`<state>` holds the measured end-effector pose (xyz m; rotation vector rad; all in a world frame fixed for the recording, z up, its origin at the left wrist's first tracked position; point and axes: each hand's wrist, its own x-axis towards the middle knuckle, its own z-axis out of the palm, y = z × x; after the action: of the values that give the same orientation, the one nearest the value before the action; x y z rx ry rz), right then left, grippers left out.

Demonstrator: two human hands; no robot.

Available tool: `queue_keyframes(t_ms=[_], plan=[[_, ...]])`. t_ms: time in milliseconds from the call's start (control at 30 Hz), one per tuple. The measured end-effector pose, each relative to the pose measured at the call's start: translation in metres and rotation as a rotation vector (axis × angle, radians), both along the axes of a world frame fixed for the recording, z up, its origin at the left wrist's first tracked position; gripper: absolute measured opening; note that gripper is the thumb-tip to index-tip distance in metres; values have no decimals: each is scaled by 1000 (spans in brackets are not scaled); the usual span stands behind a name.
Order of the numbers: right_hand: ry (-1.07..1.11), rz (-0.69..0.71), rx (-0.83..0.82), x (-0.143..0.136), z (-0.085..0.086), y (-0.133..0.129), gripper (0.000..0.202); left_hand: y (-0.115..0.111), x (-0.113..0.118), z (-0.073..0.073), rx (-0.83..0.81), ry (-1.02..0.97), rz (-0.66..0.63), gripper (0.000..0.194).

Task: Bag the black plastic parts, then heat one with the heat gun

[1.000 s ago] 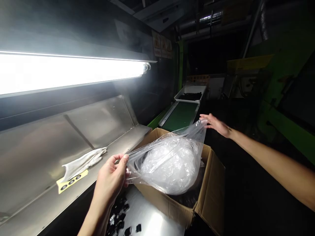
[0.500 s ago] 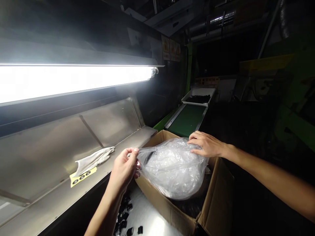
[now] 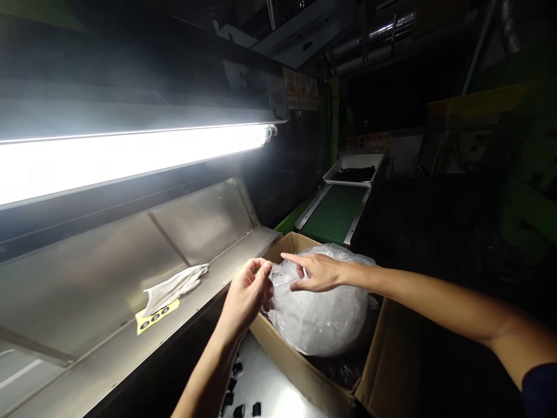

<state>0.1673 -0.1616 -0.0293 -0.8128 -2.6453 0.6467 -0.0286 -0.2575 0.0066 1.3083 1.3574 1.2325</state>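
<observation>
A bulging clear plastic bag [image 3: 324, 319] rests in an open cardboard box [image 3: 291, 353]. At the bag's left end, my left hand [image 3: 250, 290] pinches the gathered plastic between thumb and fingers. My right hand [image 3: 315, 271] is over the upper left part of the bag, index finger stretched toward my left hand and thumb apart, with nothing seen in its grasp. The bag's contents cannot be made out through the plastic.
White gloves [image 3: 174, 288] and a yellow card [image 3: 157, 316] lie on the metal ledge at left. Small black parts [image 3: 256, 409] are on the surface below. Behind the box, a green conveyor [image 3: 335, 212] leads to a white tray [image 3: 354, 181]. A lit tube lamp [image 3: 130, 159] hangs above.
My right hand has moved left across the bag toward my left hand, its index finger now extended. The stretched plastic between my left hand and the bag has shortened. The view has shifted slightly.
</observation>
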Motion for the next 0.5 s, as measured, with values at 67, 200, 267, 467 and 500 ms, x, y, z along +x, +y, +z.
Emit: queue_keyframes(t_ms=[67,200,267,467,500], plan=[[32,92,-21,-2,4,-2,93,-1,-2,-7,18,-39,-11,36],[61,152,-99,-19,1,-10,96,-2,1,-11,42,-51,6,36],[60,118,-91,-32,-4,-9,57,-3,3,-7,40,22,-20,38],[227,112,-78,-34,-6,12,30,-14,-21,-18,199,439,210,79],[264,99,-95,-30,-5,13,36,-15,-25,-28,232,478,259,89]])
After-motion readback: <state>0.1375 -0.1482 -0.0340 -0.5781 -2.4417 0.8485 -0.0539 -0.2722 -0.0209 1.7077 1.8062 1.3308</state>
